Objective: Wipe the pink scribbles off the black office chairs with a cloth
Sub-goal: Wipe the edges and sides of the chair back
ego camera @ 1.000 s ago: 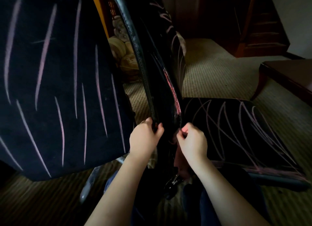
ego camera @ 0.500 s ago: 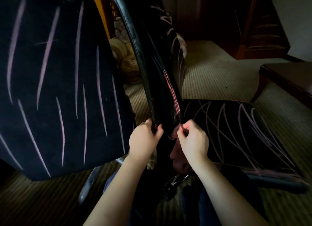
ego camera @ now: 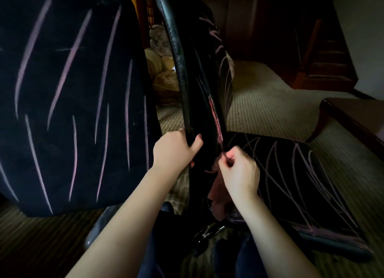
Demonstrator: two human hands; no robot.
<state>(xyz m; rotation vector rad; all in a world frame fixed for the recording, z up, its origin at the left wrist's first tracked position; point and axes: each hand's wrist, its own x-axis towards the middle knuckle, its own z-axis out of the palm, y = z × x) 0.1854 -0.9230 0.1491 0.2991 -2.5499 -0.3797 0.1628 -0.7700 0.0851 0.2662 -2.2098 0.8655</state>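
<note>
Hands since a second ago: both have crept a little higher along the chair back (ego camera: pixel 188 80), the left hand (ego camera: pixel 174 151) more than the right hand (ego camera: pixel 239 171). The seat (ego camera: pixel 291 174) has dropped slightly in my view.
Left hand: fingers and thumb are wrapped round the chair back's stitched rim, low down. I read this as a brace, so the back does not swing away under rubbing.
Right hand: fingers are curled tight, pinching the top of the cloth (ego camera: pixel 217 203) just right of the chair back's edge and slightly below the left hand.
Cloth: a dull pinkish bundle hanging below the right hand, by the foot of the chair back. The light is poor there, so I cannot tell whether it touches the surface.
Mark in hand: the pink streak (ego camera: pixel 215 115) runs down the chair back's side panel and ends just above the right fingertips. It is likely being worked from the bottom up.
Seat: right of the chair back, covered in looping pink scribbles, with neither hand on it.
Neighbour: the second chair (ego camera: pixel 72 90) stands left of the chair back, close to me, and its long pink strokes are not yet wiped.
Far right of the chair back: the table (ego camera: pixel 353 120), on the striped carpet (ego camera: pixel 259 103).
Progress: early, I judge, since most marks remain.
</note>
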